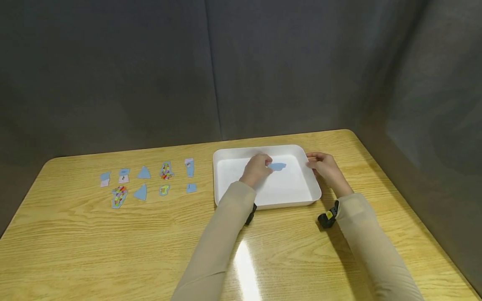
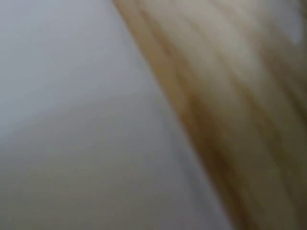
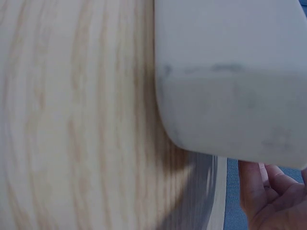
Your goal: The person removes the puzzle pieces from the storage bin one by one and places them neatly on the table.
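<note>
A white tray (image 1: 278, 194) sits on the wooden table. Inside it lies a flat, light-blue cut-out piece (image 1: 278, 167) with a wavy edge. My left hand (image 1: 257, 169) reaches into the tray, its thumb and forefinger at the left end of that piece; whether they pinch it I cannot tell. With my right hand (image 1: 325, 167) I hold the tray's right side, thumb by the rim and fingers behind the wall. The right wrist view shows this hand (image 3: 276, 199) beyond the tray's outer wall (image 3: 225, 110). Only the blurred tray (image 2: 72, 143) and table appear in the left wrist view.
Left of the tray, several flat cut-out pieces lie apart in two rough rows, among them a blue triangle (image 1: 143, 172), a multicoloured piece (image 1: 119, 196) and a small blue one (image 1: 191, 187). Dark curtains (image 1: 150, 75) stand behind the wooden table (image 1: 113, 251) and to its right.
</note>
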Action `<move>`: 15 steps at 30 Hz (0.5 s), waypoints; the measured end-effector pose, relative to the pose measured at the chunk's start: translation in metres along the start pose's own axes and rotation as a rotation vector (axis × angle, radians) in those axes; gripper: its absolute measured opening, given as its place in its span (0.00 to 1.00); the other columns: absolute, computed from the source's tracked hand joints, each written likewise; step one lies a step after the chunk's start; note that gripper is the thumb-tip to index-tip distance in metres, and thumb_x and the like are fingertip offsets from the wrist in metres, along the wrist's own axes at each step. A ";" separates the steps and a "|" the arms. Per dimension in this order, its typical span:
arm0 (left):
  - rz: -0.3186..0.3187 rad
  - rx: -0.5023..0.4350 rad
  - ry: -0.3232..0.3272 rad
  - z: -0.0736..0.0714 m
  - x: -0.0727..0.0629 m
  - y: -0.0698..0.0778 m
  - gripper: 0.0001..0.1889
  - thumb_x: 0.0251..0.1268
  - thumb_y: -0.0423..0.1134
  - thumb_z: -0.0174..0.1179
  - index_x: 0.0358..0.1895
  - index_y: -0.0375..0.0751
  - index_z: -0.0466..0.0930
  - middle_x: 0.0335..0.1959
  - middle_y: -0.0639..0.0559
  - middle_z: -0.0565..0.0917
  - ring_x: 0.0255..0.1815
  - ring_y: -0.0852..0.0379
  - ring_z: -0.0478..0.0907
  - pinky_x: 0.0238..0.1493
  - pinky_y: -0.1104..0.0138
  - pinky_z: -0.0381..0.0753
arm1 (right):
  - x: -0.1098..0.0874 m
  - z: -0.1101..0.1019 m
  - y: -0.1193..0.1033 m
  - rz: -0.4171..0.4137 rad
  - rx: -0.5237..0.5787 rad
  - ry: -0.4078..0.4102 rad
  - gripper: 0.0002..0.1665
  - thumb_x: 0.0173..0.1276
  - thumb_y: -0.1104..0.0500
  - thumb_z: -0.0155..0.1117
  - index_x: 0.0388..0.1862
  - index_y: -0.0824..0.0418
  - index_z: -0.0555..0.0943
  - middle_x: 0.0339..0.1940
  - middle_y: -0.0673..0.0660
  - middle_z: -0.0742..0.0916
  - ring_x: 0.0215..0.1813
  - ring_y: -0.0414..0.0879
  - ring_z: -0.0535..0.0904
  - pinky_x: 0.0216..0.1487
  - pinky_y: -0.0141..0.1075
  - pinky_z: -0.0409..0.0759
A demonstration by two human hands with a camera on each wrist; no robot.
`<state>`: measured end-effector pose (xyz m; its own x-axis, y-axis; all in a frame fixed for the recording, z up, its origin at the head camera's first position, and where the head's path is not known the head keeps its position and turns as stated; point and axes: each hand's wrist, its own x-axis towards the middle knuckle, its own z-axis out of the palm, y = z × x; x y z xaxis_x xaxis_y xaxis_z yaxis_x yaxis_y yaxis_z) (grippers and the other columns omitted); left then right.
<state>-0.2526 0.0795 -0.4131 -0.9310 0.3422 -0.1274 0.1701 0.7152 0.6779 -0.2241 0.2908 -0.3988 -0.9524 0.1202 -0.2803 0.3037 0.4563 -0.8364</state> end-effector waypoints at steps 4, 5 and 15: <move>-0.003 0.017 -0.027 -0.002 0.000 0.000 0.17 0.61 0.34 0.63 0.55 0.37 0.80 0.52 0.46 0.82 0.51 0.53 0.76 0.58 0.63 0.76 | -0.001 0.000 -0.001 0.002 -0.007 0.006 0.27 0.70 0.64 0.51 0.68 0.69 0.66 0.52 0.62 0.76 0.38 0.38 0.73 0.34 0.25 0.75; -0.004 0.021 -0.030 -0.002 0.000 0.000 0.17 0.61 0.34 0.63 0.54 0.38 0.81 0.52 0.46 0.83 0.51 0.52 0.77 0.58 0.63 0.76 | -0.001 0.000 -0.002 0.001 -0.005 0.005 0.27 0.70 0.64 0.51 0.68 0.69 0.66 0.52 0.61 0.76 0.38 0.38 0.73 0.34 0.24 0.75; 0.027 -0.071 -0.042 -0.005 -0.003 0.002 0.13 0.62 0.28 0.57 0.49 0.37 0.81 0.50 0.43 0.83 0.52 0.49 0.78 0.56 0.62 0.77 | -0.001 0.001 -0.002 0.002 -0.011 0.013 0.27 0.70 0.64 0.51 0.67 0.69 0.66 0.51 0.61 0.76 0.38 0.39 0.72 0.34 0.25 0.74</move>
<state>-0.2513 0.0772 -0.4081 -0.9117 0.3870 -0.1381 0.1697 0.6607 0.7312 -0.2236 0.2892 -0.3974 -0.9521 0.1324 -0.2755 0.3051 0.4656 -0.8307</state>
